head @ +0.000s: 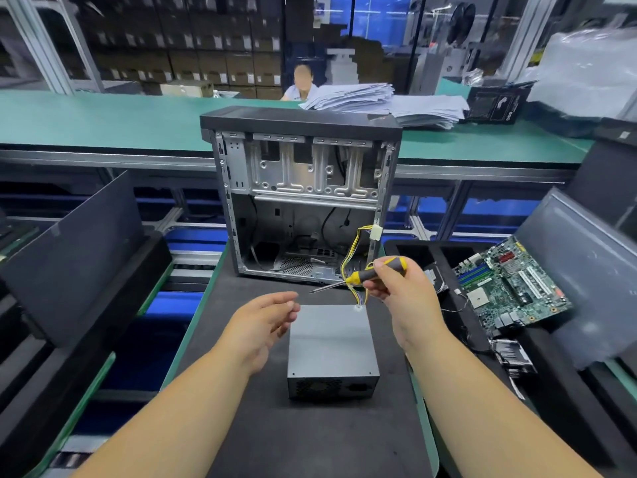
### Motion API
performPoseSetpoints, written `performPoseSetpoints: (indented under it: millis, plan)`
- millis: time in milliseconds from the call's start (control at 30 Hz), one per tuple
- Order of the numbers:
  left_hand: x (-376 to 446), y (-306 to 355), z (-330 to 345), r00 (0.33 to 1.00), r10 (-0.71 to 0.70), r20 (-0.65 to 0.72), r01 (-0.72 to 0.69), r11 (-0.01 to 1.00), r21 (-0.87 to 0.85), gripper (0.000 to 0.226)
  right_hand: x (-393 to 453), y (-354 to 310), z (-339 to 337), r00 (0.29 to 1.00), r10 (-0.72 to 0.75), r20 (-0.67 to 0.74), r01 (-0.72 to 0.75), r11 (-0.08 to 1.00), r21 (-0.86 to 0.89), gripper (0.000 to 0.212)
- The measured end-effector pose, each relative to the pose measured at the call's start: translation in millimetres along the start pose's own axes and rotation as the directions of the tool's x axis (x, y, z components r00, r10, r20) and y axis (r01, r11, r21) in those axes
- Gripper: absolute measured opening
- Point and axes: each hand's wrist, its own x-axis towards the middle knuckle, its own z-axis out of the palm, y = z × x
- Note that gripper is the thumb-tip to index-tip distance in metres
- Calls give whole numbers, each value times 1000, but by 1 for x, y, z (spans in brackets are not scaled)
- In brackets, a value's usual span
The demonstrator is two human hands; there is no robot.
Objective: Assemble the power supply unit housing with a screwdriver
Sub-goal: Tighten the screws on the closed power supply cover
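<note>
Hands over a dark tabletop (310, 443), seen from the wearer's head. The right hand (400, 291) pinches the yellow and black handle of a screwdriver (362, 276), fingers curled round it, with the metal shaft pointing left and slightly down, its tip in the air above the tabletop. The left hand (265, 322) floats open with relaxed, spread fingers, holding nothing, just left of a grey power supply unit (332, 346). This boxy unit sits flat on the tabletop between the two forearms. Yellow and black wires (351, 250) rise from its far right corner to a white connector (375, 232). Behind it stands an open computer case (303, 194), upright, its bare metal interior facing the viewer. To the right, a green motherboard (510, 281) lies tilted in a black foam tray (551, 374). Beyond the case, stacked papers (379, 101) rest on a green bench where another person sits.
</note>
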Motion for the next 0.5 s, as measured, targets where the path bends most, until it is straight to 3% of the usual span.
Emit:
performPoseSetpoints:
  millis: [267, 500]
  plan:
    - [-5, 0, 46, 995, -58, 81, 69, 988, -135, 8, 5, -15, -25, 999, -24, 46, 24, 1000, 3, 11]
    - [0, -6, 73, 995, -91, 49, 98, 978, -183, 13, 14, -22, -50, 997, -58, 50, 56, 997, 54, 11]
